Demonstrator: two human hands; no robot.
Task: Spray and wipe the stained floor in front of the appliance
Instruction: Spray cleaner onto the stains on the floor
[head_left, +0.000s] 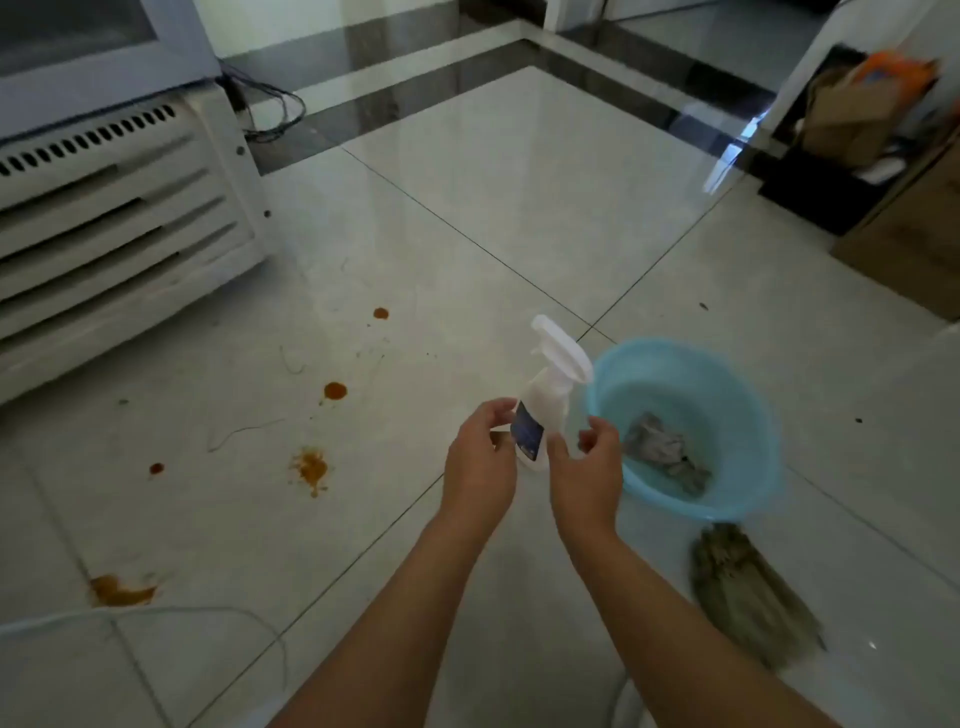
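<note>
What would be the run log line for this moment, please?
stage: pre-spray | left hand: holding spray bottle | right hand: open beside it | stains: unwiped | cloth: in basin

Blurred spray bottle label (527, 434); appliance (104, 208) cropped.

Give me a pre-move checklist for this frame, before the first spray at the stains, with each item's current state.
1. Spray bottle in hand: ok; the left hand is at its body and the right hand is beside it, though how firm the grip is cannot be told.
2. Nozzle aimed at the orange stains: not ok; the bottle is upright, its head pointing up and away.
3. Finger on the trigger: not ok; both hands sit low on the bottle.
4. Grey rag ready: ok; it lies in the blue basin.
5. White cable clear of the stains: not ok; it runs close to the nearest stain.
</note>
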